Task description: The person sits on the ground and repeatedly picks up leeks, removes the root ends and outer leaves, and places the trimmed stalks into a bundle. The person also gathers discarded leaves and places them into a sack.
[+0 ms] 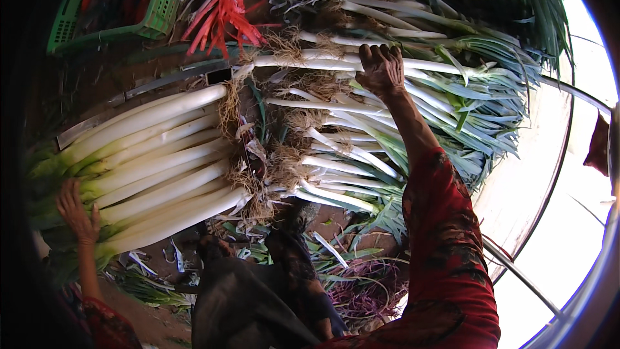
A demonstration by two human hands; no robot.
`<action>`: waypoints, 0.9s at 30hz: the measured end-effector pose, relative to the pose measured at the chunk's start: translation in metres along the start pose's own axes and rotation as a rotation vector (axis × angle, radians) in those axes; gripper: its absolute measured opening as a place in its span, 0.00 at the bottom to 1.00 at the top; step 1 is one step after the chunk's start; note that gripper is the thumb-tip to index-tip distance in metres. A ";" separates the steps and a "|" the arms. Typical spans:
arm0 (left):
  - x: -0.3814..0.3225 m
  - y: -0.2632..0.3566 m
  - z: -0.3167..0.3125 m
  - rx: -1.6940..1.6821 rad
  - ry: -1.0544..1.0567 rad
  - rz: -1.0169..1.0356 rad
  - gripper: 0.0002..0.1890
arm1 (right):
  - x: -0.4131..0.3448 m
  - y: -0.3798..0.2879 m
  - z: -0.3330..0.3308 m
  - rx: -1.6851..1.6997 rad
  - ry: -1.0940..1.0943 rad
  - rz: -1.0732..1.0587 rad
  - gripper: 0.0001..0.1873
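My right hand (382,70) is closed around the white shafts of one or two long green onions (310,61) at the upper edge of a loose pile. That pile of thinner green onions (358,150) lies with roots to the left and blue-green leaves to the right. My left hand (78,211) rests palm down, fingers a little spread, on the leafy end of a row of thick green onions (164,165). Their white shafts lie side by side, roots toward the middle. The leaf tips at far left are dark and blurred.
Red plastic ties (230,19) hang at the top beside a green crate (160,12). A metal bar (164,82) runs behind the thick row. Leaf scraps (155,286) and purple stringy trimmings (365,286) litter the soil around my legs. A metal pole (523,278) stands at right.
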State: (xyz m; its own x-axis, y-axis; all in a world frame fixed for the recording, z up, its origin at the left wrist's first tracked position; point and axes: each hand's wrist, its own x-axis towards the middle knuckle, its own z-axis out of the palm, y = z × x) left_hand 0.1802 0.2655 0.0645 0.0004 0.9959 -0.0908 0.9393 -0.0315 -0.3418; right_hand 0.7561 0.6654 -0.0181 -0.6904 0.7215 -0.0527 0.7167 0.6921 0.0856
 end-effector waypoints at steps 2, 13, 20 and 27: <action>-0.001 0.002 -0.002 0.005 -0.003 -0.004 0.33 | -0.003 0.002 -0.016 0.059 -0.023 0.013 0.18; 0.004 0.007 -0.005 0.028 0.006 -0.023 0.32 | -0.012 0.009 -0.111 0.116 0.104 0.090 0.29; 0.000 0.008 -0.007 0.045 -0.075 -0.079 0.32 | -0.054 0.030 -0.197 0.173 0.325 0.185 0.29; 0.053 0.047 -0.082 -0.065 -0.592 -0.285 0.31 | -0.141 0.096 -0.242 0.559 0.540 0.347 0.21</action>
State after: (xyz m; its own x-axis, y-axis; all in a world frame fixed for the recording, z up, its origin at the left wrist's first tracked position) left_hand 0.2526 0.3235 0.1207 -0.4225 0.7491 -0.5103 0.8936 0.2500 -0.3728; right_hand 0.8980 0.6250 0.2384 -0.2729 0.8839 0.3799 0.7412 0.4449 -0.5027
